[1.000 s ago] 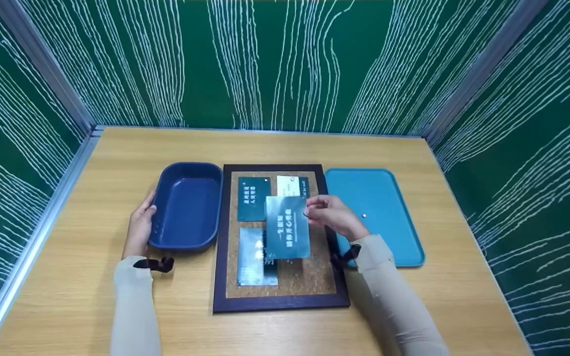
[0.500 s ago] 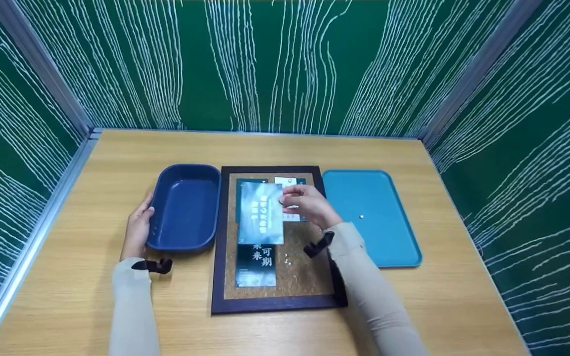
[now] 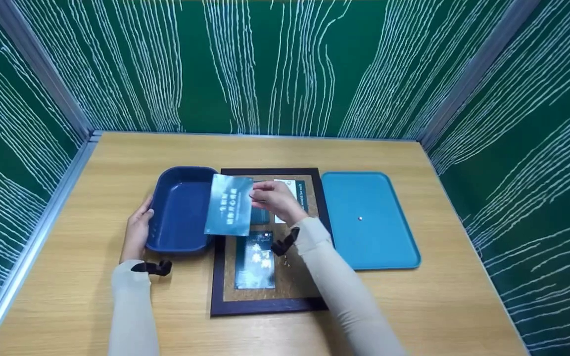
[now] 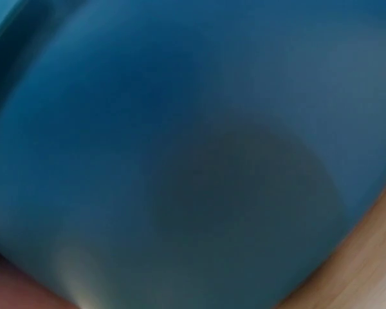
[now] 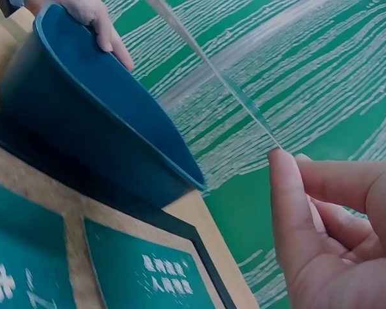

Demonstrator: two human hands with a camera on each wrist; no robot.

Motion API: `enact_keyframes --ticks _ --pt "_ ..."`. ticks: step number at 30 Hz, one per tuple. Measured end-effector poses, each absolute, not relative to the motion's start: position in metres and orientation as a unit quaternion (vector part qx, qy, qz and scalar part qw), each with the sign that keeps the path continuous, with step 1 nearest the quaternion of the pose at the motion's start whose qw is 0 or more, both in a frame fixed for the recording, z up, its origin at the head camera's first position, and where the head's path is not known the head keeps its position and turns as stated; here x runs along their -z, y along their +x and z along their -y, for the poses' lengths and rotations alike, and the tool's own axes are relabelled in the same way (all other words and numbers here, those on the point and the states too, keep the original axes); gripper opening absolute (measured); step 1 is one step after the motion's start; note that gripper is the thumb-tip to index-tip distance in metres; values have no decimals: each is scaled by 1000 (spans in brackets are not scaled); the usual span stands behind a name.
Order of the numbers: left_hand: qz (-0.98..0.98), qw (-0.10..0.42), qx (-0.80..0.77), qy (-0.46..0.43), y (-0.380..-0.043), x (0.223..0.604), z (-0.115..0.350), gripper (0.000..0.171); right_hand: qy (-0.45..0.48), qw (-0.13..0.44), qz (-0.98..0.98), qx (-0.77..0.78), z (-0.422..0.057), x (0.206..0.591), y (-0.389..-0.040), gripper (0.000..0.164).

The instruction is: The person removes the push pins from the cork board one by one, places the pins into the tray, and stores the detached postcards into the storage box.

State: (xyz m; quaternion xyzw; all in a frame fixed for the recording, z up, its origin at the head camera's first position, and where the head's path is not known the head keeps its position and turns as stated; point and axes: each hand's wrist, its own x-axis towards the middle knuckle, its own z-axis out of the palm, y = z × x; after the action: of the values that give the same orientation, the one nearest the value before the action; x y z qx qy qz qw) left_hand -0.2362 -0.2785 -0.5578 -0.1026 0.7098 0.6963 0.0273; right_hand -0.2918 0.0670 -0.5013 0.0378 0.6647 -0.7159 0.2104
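Observation:
My right hand (image 3: 277,200) pinches a green postcard-like card (image 3: 230,205) with white characters by its right edge, between thumb and fingertips. The card hangs over the right rim of a deep blue basin (image 3: 178,212) and overlaps the corkboard's left side. Seen edge-on in the right wrist view, the card (image 5: 244,103) rises from the fingertips. At the basin's left side, my left hand (image 3: 138,230) grips the wall, thumb by the rim. Basin wall fills most of the left wrist view. Below the right hand lies a dark-framed corkboard (image 3: 265,307).
On the corkboard are another green card (image 3: 255,262), a partly hidden green card (image 3: 260,215) and a whitish card (image 3: 280,217) at upper right. A flat turquoise tray (image 3: 374,198) with a small pushpin (image 3: 360,218) stands right of the board. Green patterned walls enclose the wooden table (image 3: 438,306).
My right hand has carried the card leftward from over the middle of the corkboard to the basin's right rim. The left hand stays on the basin.

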Motion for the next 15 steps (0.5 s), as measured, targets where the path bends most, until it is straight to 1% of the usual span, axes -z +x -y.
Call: enact_keyframes --ticks 3,6,10,15 --pt "-708 30 -697 -105 -233 551 275 50 45 207 -657 724 -53 504 -292 33" --pt "-717 30 -689 -106 -234 557 278 49 51 205 -649 731 -40 505 -292 35" --pt "-724 23 -682 -102 -240 569 283 49 62 198 -640 739 -24 506 -292 34" --pt "-723 25 -683 -104 -240 568 282 49 61 183 -650 735 -7 508 -291 31"
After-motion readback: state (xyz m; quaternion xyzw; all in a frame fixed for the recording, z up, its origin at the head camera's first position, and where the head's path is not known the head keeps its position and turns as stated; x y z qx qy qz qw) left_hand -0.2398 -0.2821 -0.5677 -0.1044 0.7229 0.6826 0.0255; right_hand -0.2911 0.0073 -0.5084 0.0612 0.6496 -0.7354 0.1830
